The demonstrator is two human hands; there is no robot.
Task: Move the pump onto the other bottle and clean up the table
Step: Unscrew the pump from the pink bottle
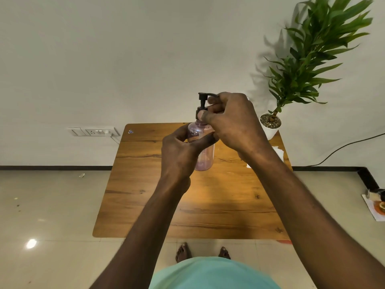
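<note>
A clear pink bottle (203, 157) is held up above the wooden table (145, 184). My left hand (179, 151) is wrapped around its upper body. A black pump (201, 103) sits at the bottle's neck, its nozzle pointing left. My right hand (231, 119) grips the pump's collar and head from the right, fingers closed on it. The other bottle is hidden behind my right hand, apart from a small pale bit at its top edge.
A potted green plant (270, 124) stands at the table's back right corner. White tissue paper (278, 152) lies on the table's right side, partly behind my right forearm. A wall socket (95, 132) is at the left; small items (377, 205) lie on the floor at far right.
</note>
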